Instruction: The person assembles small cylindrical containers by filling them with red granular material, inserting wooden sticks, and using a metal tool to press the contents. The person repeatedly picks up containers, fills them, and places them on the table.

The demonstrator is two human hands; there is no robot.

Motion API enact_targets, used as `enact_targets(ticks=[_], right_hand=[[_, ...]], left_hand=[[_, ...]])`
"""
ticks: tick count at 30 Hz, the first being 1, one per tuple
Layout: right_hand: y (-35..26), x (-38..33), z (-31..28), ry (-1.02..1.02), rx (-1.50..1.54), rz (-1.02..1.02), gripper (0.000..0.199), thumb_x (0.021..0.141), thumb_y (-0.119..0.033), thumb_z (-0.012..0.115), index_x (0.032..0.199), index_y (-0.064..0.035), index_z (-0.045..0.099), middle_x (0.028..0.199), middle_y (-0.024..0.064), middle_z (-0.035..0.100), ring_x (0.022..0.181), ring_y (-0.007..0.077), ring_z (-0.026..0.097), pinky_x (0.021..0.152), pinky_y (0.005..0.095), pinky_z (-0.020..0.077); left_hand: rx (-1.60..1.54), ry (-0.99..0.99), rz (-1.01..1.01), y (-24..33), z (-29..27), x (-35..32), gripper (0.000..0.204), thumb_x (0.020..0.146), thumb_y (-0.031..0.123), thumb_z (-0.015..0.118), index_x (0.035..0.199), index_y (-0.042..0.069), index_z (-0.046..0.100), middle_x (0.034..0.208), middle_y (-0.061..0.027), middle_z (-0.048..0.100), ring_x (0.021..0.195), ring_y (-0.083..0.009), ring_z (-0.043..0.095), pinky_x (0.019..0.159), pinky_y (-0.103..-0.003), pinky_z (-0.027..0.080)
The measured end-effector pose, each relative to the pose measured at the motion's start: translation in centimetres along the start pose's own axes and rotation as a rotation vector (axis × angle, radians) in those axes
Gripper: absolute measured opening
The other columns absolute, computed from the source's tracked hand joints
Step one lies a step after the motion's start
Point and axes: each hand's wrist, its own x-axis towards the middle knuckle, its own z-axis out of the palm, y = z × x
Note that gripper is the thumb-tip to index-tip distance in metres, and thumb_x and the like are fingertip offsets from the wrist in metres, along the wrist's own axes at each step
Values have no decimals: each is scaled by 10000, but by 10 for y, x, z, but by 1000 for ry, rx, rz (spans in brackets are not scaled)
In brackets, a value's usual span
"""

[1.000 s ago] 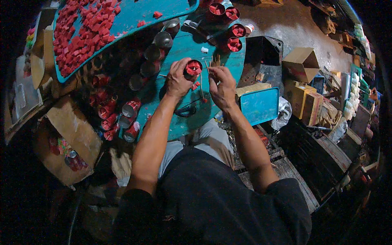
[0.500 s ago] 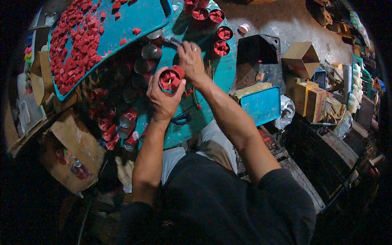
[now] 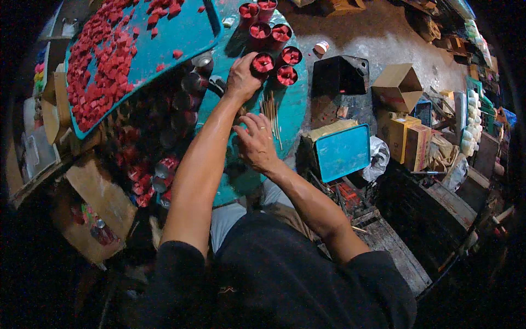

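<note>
2 bare hands are over a teal table (image 3: 291, 112) in the head view. We judge the step in hand to be placing a filled can; it calls for keeping that can upright and the fingers clear of its neighbours. Our left hand (image 3: 241, 80), arm stretched nearly straight forward, wraps its fingers around an open metal can (image 3: 263, 63) of red chunks, at the near left of 6 other filled cans (image 3: 286, 75). Whether its base touches the table, we cannot tell. Our right hand (image 3: 256, 143) is nearer the body, elbow bent, palm down, fingers loosely curved and slightly apart, with nothing visible in them. Thin sticks (image 3: 270, 118) lie just beside it. Leftward, a teal tray (image 3: 183, 30) carries loose red chunks (image 3: 101, 77).
</note>
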Motion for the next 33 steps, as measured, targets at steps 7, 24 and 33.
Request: enact_targets(ticks=[7,24,33], right_hand=[[2,-10,-7,-53,91,194,442,857,-97,754,1275,-62,613,1221,198,625,1106,435,613,957,473,506],[-23,69,-47,201,260,221,267,944,15,647,1204,-33,681,1116,131,682,985,282,675,899,346,527],[-82,-83,-18,-125,662,811,284,933,-153,768,1173,-8,726,1086,129,751,977,196,707,850,325,554]], left_hand=[[-265,162,-204,41,-49,-67,456,855,57,764,1286,-9,631,1155,-139,686,985,-259,678,885,-378,556],[-1137,177,-738,51,-100,-256,427,883,97,822,1247,-24,632,1053,-58,714,955,-149,671,887,-289,542],[-754,243,-564,50,-157,-262,529,741,148,899,1187,31,642,1099,-74,688,953,-218,665,900,-360,538]])
